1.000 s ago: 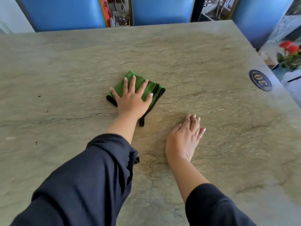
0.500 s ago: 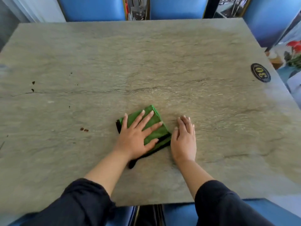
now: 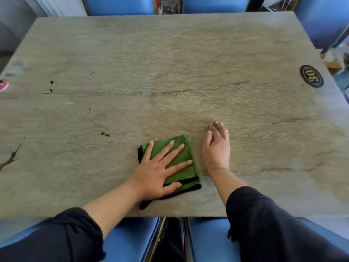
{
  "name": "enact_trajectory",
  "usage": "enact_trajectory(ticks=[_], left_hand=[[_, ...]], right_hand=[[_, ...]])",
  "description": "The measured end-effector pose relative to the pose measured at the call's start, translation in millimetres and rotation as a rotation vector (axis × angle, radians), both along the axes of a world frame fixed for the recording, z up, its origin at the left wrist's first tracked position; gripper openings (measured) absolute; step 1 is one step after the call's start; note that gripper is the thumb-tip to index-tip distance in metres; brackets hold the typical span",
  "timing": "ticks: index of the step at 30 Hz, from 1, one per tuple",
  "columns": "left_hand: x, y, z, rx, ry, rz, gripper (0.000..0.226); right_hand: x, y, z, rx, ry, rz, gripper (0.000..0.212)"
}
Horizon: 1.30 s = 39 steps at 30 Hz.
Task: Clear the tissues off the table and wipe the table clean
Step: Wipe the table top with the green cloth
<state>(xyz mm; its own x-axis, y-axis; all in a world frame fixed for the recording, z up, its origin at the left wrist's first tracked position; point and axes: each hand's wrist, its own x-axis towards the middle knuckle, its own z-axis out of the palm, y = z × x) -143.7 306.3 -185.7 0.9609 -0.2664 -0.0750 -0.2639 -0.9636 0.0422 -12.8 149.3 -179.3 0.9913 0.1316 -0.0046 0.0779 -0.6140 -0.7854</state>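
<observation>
A folded green cloth with black edging lies on the grey stone table near its front edge. My left hand presses flat on the cloth with fingers spread. My right hand rests on the bare tabletop just right of the cloth, fingers lightly curled, holding nothing. Small dark spots and a dark streak mark the left part of the table. No tissues are in view.
A round black number badge sits at the table's right edge. A red-and-white object shows at the far left edge. Blue chairs stand at the near side and more blue chairs at the far side.
My left hand has dragged the cloth from mid-table toward the front edge. My right hand stayed beside it, sliding back too. The view has pulled back, showing the near chairs.
</observation>
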Motion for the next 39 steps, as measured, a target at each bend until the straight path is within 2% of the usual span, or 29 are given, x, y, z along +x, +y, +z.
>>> enact_trajectory(ticks=[2,3,7,9,11,14,17,19,20,22,26,28,31,35,37,39], left_hand=[[3,25,2,0.044,0.029,-0.089,0.063],[10,33,3,0.057,0.047,-0.050,0.063],[44,23,1,0.029,0.046,0.413,0.059],[53,5,0,0.023,0.013,0.569,0.059],[48,-11,1,0.015,0.009,0.606,0.061],[28,-22,5,-0.030,0.070,0.513,0.063],[21,-6,13,-0.239,0.171,0.395,0.057],[22,15,23,-0.535,0.119,0.417,0.046],[21,27,28,-0.622,0.043,0.440,0.041],[14,56,33,-0.574,-0.122,0.470,0.037],[-13,127,26,-0.416,-0.264,0.620,0.041],[-27,164,18,-0.348,-0.263,0.715,0.048],[-48,208,3,-0.234,-0.118,0.811,0.048],[-67,232,-9,-0.184,-0.109,0.699,0.054],[-69,235,-10,-0.203,-0.132,0.673,0.060],[-69,236,-11,-0.215,-0.153,0.678,0.059]], right_hand=[[0,0,-1,-0.008,0.001,0.006,0.038],[1,0,-1,-0.009,0.000,0.008,0.038],[1,2,-3,-0.007,-0.009,-0.001,0.038],[1,3,-3,-0.004,-0.015,-0.002,0.038],[0,4,-2,-0.010,0.001,-0.015,0.039],[-9,15,4,-0.030,0.008,-0.013,0.038],[-36,41,14,-0.083,-0.130,0.054,0.037],[-55,61,19,-0.113,-0.178,0.010,0.031],[-64,70,23,-0.141,-0.173,-0.013,0.028],[-82,84,20,-0.253,-0.123,0.046,0.029],[-101,108,3,-0.580,-0.078,0.239,0.053],[-100,133,2,-0.662,-0.013,0.224,0.056],[-98,191,5,-0.697,0.050,0.249,0.058],[-138,239,3,-0.731,-0.114,0.560,0.057],[-157,223,-1,-0.729,-0.219,0.691,0.056],[-162,192,-2,-0.746,-0.258,0.690,0.056]])
